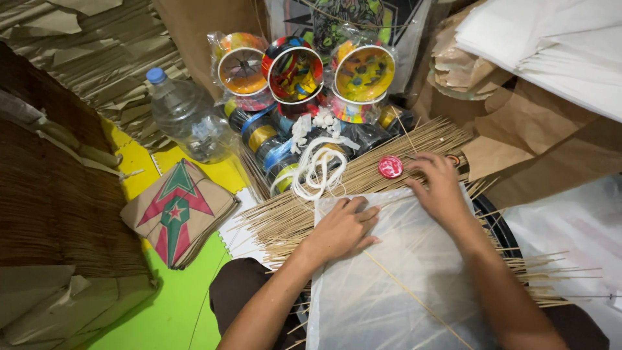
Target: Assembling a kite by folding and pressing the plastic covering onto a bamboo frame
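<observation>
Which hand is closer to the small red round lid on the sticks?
Right. The right hand has its fingers just beside the red lid. The left hand lies flat on the white sheet, lower down.

Translucent white sheet, tan sticks, round red lid

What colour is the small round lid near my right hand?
Red with white markings: the lid, seen in the head view.

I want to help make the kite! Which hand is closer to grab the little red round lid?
Probably the right hand: its fingertips lie beside the small red round lid. The left hand presses the thin white paper sheet.
</observation>
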